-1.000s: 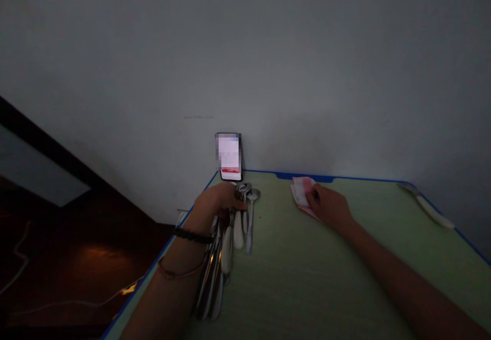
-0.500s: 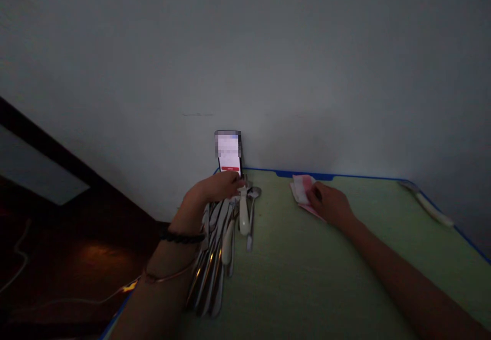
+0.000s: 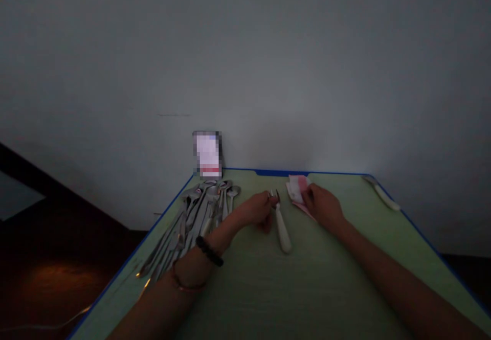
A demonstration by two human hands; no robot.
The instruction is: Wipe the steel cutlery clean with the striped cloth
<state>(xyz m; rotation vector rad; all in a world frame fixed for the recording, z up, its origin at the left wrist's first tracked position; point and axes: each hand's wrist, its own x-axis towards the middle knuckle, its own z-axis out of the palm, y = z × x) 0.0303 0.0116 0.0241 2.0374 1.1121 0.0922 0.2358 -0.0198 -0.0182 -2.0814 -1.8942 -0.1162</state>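
Observation:
My left hand (image 3: pixel 261 210) is closed on a fork (image 3: pixel 283 230) with a white handle, pinching it near the tines. The handle points toward me, over the middle of the table. Just to the right, my right hand (image 3: pixel 324 204) has its fingers closed on a folded pink and white cloth (image 3: pixel 296 189). The fork's tines are close to the cloth, with a small gap between them. On the left lies a pile of metal cutlery (image 3: pixel 192 222), spoons among it, partly hidden by my left forearm.
A lit phone (image 3: pixel 207 155) leans against the grey wall (image 3: pixel 307 74) behind the cutlery. One white-handled utensil (image 3: pixel 385 197) lies along the right edge of the green table (image 3: pixel 307 289), which has a blue rim. A cable (image 3: pixel 57 324) runs at the lower left.
My left hand has moved right from the cutlery pile, bringing the white-handled fork beside the cloth. My right hand keeps holding the cloth. The view has shifted to the right.

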